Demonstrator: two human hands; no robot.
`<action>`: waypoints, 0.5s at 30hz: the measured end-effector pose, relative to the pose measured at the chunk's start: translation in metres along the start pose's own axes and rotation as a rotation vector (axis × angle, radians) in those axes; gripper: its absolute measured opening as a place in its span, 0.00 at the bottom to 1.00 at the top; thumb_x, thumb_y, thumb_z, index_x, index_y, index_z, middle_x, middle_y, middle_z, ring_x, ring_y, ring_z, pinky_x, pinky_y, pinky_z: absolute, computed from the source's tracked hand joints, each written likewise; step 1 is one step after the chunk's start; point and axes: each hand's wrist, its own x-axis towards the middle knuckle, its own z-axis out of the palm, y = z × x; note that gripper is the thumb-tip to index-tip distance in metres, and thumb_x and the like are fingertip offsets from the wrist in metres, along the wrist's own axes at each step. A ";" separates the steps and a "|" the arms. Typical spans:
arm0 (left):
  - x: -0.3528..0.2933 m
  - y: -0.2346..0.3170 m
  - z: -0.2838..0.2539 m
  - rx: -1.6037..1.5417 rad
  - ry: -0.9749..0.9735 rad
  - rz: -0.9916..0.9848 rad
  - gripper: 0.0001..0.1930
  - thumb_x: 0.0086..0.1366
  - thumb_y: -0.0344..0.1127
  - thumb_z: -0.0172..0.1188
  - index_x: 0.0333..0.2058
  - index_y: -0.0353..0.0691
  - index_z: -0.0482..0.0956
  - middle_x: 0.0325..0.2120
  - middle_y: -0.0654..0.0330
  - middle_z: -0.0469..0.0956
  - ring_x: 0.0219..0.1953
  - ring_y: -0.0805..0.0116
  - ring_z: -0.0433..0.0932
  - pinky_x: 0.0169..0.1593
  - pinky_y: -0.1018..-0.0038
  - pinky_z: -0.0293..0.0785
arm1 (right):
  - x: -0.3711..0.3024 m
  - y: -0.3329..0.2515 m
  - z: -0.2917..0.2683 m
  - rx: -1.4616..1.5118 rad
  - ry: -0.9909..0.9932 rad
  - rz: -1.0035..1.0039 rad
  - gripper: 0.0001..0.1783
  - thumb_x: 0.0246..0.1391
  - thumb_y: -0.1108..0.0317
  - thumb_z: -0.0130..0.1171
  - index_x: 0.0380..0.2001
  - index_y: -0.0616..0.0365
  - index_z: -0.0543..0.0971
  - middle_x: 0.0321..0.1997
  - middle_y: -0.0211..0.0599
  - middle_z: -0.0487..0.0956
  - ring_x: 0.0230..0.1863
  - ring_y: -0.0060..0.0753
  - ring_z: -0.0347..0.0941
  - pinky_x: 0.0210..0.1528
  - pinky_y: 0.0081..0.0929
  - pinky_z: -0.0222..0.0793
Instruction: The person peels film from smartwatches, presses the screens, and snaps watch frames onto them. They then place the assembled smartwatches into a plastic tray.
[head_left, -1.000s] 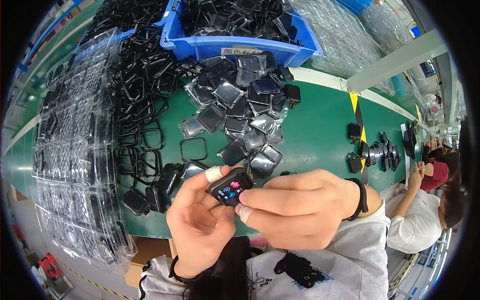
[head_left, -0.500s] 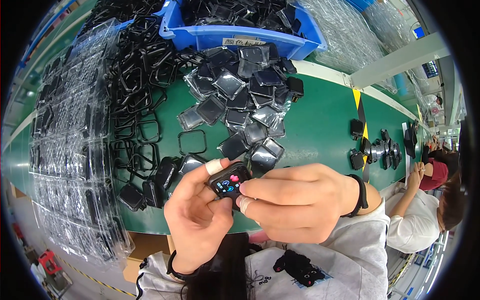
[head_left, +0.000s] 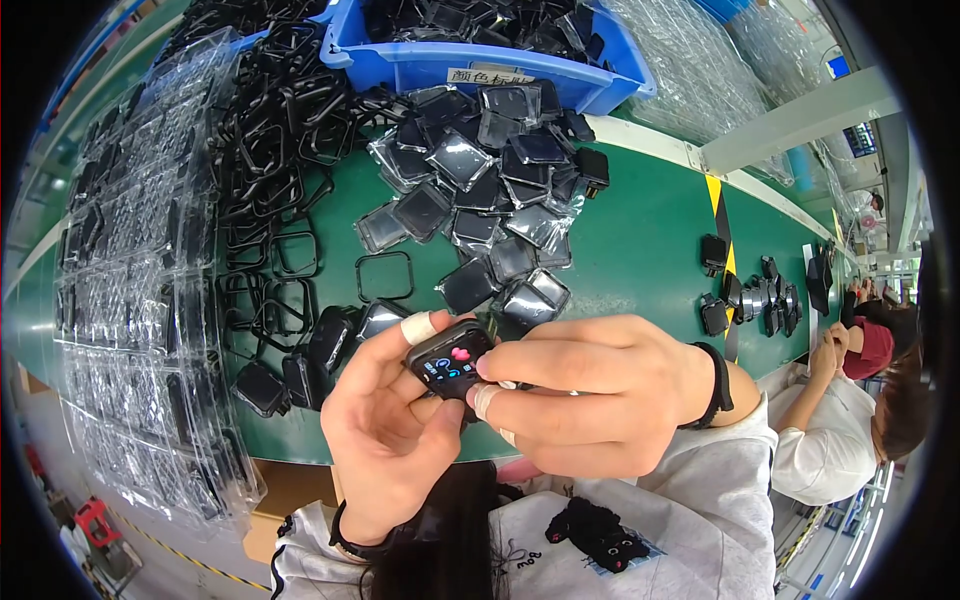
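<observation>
I see my left hand (head_left: pixel 385 440) and right hand (head_left: pixel 590 395) both grasping a smartwatch body (head_left: pixel 450 360) with lit screen, above the green belt's (head_left: pixel 640 250) near edge. Beyond: glossy bagged modules (head_left: pixel 470 190), black frames (head_left: pixel 280 200), blue bin (head_left: pixel 480 62).

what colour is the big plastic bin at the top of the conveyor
Blue: the large plastic bin holding dark parts, seen in the head view.

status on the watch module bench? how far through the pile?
Done: some black modules lie farther along the green belt. In hand: left hand and right hand hold one lit watch module. Left: a heap of bagged modules and a filled blue bin.
</observation>
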 end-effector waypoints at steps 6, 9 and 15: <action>0.001 0.000 0.000 0.013 -0.019 -0.036 0.30 0.50 0.09 0.46 0.56 0.25 0.62 0.50 0.47 0.71 0.52 0.63 0.74 0.51 0.73 0.74 | -0.001 -0.003 0.000 -0.007 0.000 0.008 0.06 0.36 0.73 0.62 0.15 0.59 0.74 0.36 0.40 0.79 0.42 0.43 0.77 0.33 0.29 0.78; 0.001 -0.001 -0.002 -0.018 -0.030 -0.035 0.31 0.50 0.09 0.45 0.56 0.26 0.63 0.50 0.48 0.71 0.52 0.64 0.74 0.51 0.74 0.74 | -0.001 -0.003 0.000 -0.010 -0.009 0.018 0.06 0.36 0.74 0.62 0.15 0.60 0.74 0.36 0.40 0.79 0.42 0.43 0.77 0.34 0.29 0.78; 0.001 0.001 0.002 0.055 0.031 -0.094 0.30 0.51 0.13 0.48 0.57 0.25 0.61 0.50 0.46 0.72 0.50 0.65 0.75 0.53 0.73 0.72 | -0.002 -0.004 0.004 0.002 0.006 0.005 0.06 0.39 0.74 0.61 0.16 0.60 0.74 0.36 0.40 0.79 0.42 0.44 0.77 0.32 0.30 0.78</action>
